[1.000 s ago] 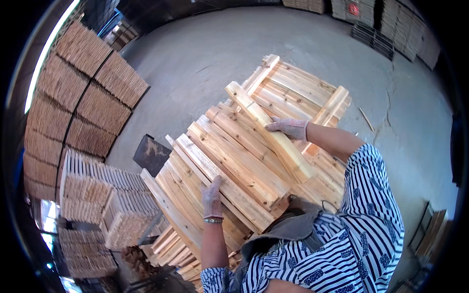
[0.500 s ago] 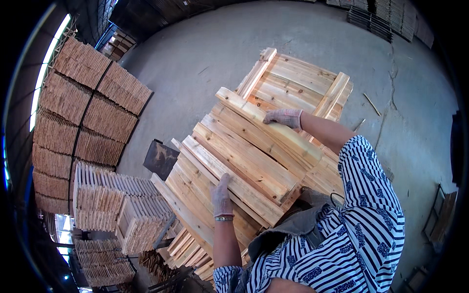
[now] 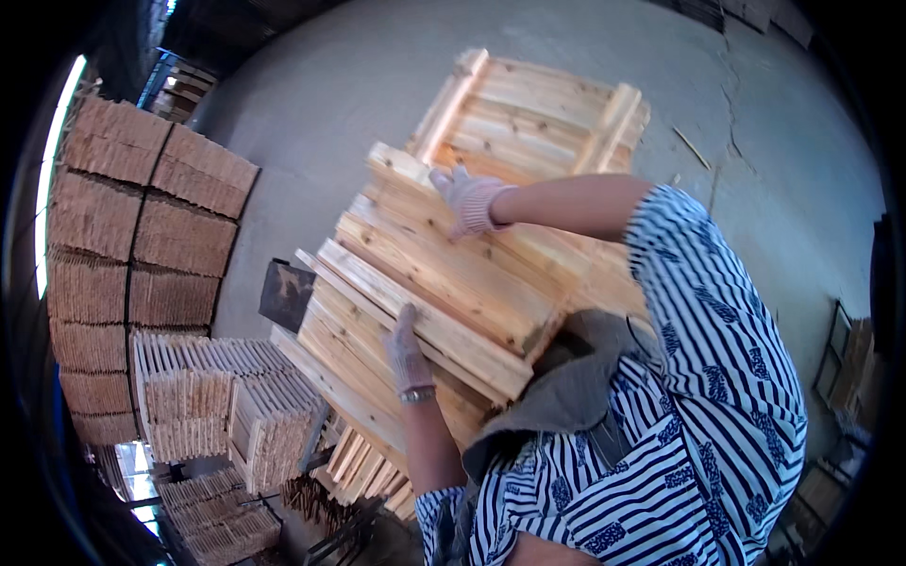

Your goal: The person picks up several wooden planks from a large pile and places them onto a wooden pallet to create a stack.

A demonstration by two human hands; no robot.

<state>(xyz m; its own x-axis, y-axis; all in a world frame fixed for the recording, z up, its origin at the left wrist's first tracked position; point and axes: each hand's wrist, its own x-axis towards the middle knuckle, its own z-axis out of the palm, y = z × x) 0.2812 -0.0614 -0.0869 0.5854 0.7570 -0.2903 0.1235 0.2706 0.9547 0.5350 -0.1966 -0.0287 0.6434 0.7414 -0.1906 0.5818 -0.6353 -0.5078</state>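
A person in a blue-and-white striped shirt (image 3: 698,415) looks down over a stack of pale wooden boards, seen from a camera on the head. Both hands wear light knitted work gloves and are well apart from each other.

The left hand (image 3: 408,354) lies flat, fingers stretched forward, on the near edge of the wooden panel (image 3: 444,274) (a slab of planks joined side by side) that sits tilted on top of the stack. A wristwatch (image 3: 415,395) shows at the glove's cuff. The right hand (image 3: 469,200) reaches across to the far side of the same panel, fingers spread and pressed on its upper end, beside a thick crosswise batten (image 3: 401,162). Whether the fingers curl under the panel's edges cannot be told; both palms rest on the wood.

Under the left hand, more panels (image 3: 349,377) are piled in layers, their long edges stepping out toward the person's left. Beyond the right hand lies another panel with two raised battens (image 3: 538,104), resting on the grey concrete floor (image 3: 330,104).

Well to the left of the left hand stand tall stacks of bundled thin wood slats (image 3: 142,226), reddish brown above and paler below. A dark square object (image 3: 286,292) lies on the floor between those stacks and the panels.
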